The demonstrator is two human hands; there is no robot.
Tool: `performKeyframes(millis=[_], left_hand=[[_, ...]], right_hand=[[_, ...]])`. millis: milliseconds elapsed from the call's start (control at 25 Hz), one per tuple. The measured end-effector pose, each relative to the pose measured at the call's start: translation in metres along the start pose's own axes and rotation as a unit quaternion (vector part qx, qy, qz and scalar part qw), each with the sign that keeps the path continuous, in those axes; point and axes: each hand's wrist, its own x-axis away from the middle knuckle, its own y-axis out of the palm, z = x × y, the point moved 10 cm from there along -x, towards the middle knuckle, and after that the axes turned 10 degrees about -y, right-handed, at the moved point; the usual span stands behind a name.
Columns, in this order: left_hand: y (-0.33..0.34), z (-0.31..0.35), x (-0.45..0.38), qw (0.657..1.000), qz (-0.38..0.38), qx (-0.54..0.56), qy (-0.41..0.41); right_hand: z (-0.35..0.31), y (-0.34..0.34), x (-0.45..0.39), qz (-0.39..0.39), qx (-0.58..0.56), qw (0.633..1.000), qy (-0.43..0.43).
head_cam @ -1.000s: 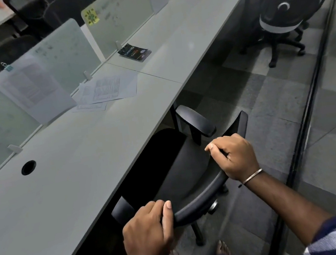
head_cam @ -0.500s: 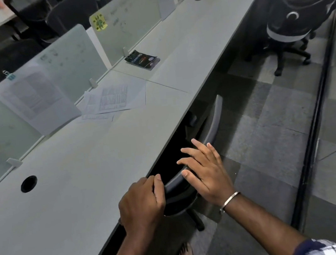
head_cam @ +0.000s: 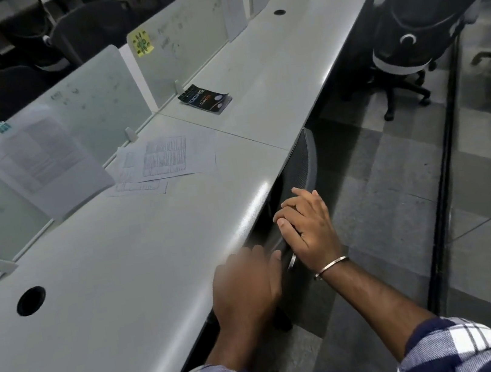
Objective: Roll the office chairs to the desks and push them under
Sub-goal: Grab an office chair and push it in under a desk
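A black office chair (head_cam: pixel 306 164) stands tucked under the long grey desk (head_cam: pixel 116 268); only the top of its mesh backrest shows beside the desk's edge. My right hand (head_cam: pixel 307 227) rests on the backrest's top rim with its fingers loosely bent. My left hand (head_cam: pixel 246 284) is blurred, hovering at the desk's edge beside the backrest, fingers relaxed and holding nothing. A second black office chair (head_cam: pixel 415 29) stands out in the aisle at the far right, away from the desk.
Loose printed papers (head_cam: pixel 167 162) and a dark booklet (head_cam: pixel 205 99) lie on the desk. Frosted dividers (head_cam: pixel 87 94) run along its far side. A cable hole (head_cam: pixel 31 300) sits near left. A dark floor rail (head_cam: pixel 443 156) borders the tiled aisle.
The chair rolled in under the desk until only its backrest shows. My right hand went from gripping the backrest to resting on its rim. My left hand let go and lifted.
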Motion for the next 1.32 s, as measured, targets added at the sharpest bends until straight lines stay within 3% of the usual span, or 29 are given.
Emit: performKeyframes(millis=[200,440,680,960,1320], left_hand=[[0.000,0.002,0.003,1.000,-0.014,-0.005,0.018],[0.010,-0.011,0.013,0.995,-0.096,0.026,0.012],[-0.001,0.011,-0.006,0.958,-0.133,0.246,0.065],[0.014,0.113,-0.060,0.946,-0.114,0.271,0.136],[0.072,0.262,-0.127,0.940,-0.153,0.242,0.185]], right_hand=[[0.001,0.003,0.004,0.012,-0.033,0.999,0.034],[-0.004,0.009,0.028,0.014,-0.131,0.987,0.087],[0.018,-0.017,0.034,-0.060,-0.131,0.989,0.035],[0.137,-0.088,0.039,-0.058,-0.082,0.987,0.126],[0.291,-0.164,0.048,-0.073,-0.060,0.974,0.207]])
